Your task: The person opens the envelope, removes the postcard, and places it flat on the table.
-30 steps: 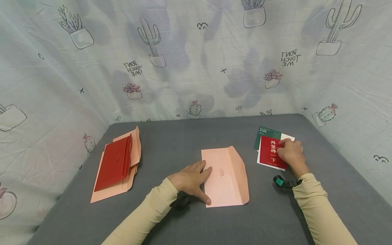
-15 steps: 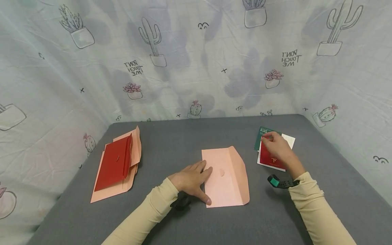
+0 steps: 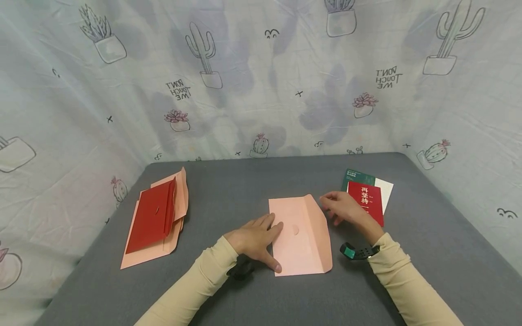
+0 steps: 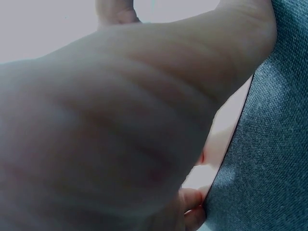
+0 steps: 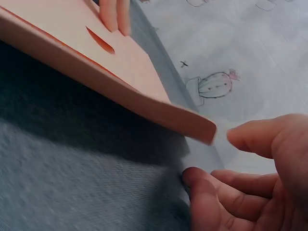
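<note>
In the head view an unfolded-flap pink envelope [image 3: 291, 246] lies at the middle of the table, with a small thumb-notch in its face. Fingers spread, my left hand [image 3: 254, 237] rests on its left edge; my palm [image 4: 106, 125] fills most of the left wrist view. My right hand [image 3: 346, 210] is beside the right-hand flap [image 3: 320, 231], holding nothing. The right wrist view has the thumb [image 5: 255, 137] apart from loosely bent fingers [image 5: 207, 192], near the end of the raised flap [image 5: 183, 120]. Behind that wrist, a red card [image 3: 373, 197] with printed characters is partly covered.
Under the red card lie a green card [image 3: 360, 176] and a white card [image 3: 385, 188]. Red envelopes [image 3: 148, 219] sit on more pink envelopes [image 3: 140, 258] at the table's left. A patterned cloth [image 3: 244, 113] hangs round the grey table [image 3: 228, 181].
My right hand has left the red card and moved left to the envelope's flap, with nothing in its fingers. The left hand has stayed in place on the envelope.
</note>
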The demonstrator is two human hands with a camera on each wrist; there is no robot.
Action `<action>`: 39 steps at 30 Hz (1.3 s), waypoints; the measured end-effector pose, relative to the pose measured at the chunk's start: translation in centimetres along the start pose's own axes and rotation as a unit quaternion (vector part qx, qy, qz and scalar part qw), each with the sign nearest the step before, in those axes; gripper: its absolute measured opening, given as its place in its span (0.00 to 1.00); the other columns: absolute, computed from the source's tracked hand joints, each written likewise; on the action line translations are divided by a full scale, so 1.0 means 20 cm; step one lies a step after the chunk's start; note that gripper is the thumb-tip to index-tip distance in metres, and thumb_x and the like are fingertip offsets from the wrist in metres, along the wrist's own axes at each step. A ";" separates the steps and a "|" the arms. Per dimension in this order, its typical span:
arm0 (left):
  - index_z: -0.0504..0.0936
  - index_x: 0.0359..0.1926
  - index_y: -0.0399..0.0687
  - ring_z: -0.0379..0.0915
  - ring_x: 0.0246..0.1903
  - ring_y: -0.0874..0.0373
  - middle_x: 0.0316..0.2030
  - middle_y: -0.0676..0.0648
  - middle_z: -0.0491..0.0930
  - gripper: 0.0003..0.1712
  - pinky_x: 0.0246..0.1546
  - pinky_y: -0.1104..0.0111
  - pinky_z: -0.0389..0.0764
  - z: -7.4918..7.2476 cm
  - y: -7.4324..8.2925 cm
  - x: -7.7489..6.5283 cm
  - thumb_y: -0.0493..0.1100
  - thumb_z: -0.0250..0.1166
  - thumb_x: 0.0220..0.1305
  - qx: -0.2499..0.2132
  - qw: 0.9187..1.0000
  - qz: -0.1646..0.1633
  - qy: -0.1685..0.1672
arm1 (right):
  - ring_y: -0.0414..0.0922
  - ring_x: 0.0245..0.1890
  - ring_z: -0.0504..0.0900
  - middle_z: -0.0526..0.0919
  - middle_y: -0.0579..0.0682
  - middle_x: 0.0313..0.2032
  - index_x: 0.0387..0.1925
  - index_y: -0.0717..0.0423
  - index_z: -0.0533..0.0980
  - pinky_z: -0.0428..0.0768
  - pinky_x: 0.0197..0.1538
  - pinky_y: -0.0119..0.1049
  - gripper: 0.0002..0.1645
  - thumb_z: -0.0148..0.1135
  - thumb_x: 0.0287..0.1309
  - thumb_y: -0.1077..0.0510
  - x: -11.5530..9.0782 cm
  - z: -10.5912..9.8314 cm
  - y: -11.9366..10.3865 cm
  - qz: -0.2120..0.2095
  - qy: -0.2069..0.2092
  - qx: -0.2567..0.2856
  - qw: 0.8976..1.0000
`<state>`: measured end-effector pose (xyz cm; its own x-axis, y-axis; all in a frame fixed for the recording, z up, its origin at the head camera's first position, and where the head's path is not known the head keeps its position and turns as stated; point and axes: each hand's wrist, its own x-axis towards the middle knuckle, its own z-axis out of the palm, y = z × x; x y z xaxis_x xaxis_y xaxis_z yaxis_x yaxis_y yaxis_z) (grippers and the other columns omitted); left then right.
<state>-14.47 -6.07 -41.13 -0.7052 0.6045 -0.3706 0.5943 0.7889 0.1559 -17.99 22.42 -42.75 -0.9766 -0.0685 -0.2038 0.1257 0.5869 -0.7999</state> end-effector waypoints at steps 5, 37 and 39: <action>0.53 0.80 0.54 0.41 0.81 0.49 0.82 0.42 0.43 0.69 0.78 0.52 0.54 0.00 0.00 0.00 0.74 0.74 0.45 0.004 1.000 -0.004 -0.001 | 0.43 0.23 0.78 0.81 0.54 0.31 0.61 0.67 0.75 0.82 0.26 0.36 0.30 0.58 0.69 0.47 0.00 0.03 -0.01 0.007 -0.017 -0.015 1.000; 0.52 0.81 0.54 0.40 0.82 0.49 0.82 0.42 0.43 0.69 0.79 0.53 0.53 0.00 0.00 0.00 0.74 0.74 0.46 -0.001 1.000 -0.002 -0.003 | 0.44 0.25 0.86 0.87 0.56 0.32 0.56 0.69 0.74 0.86 0.30 0.41 0.24 0.59 0.67 0.55 -0.03 0.11 -0.04 -0.024 -0.081 -0.023 0.996; 0.52 0.80 0.54 0.40 0.81 0.49 0.82 0.42 0.43 0.69 0.79 0.53 0.53 0.00 0.00 0.00 0.75 0.74 0.45 -0.002 1.000 -0.003 -0.001 | 0.43 0.26 0.86 0.87 0.56 0.32 0.57 0.69 0.74 0.85 0.32 0.41 0.25 0.59 0.67 0.54 -0.03 0.10 -0.04 -0.017 -0.082 -0.017 0.996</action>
<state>-14.51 -6.04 -41.18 -0.7078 0.5992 -0.3741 0.5886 0.7931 0.1566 -17.21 20.29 -43.16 -0.9383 -0.2178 -0.2686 0.0844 0.6093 -0.7885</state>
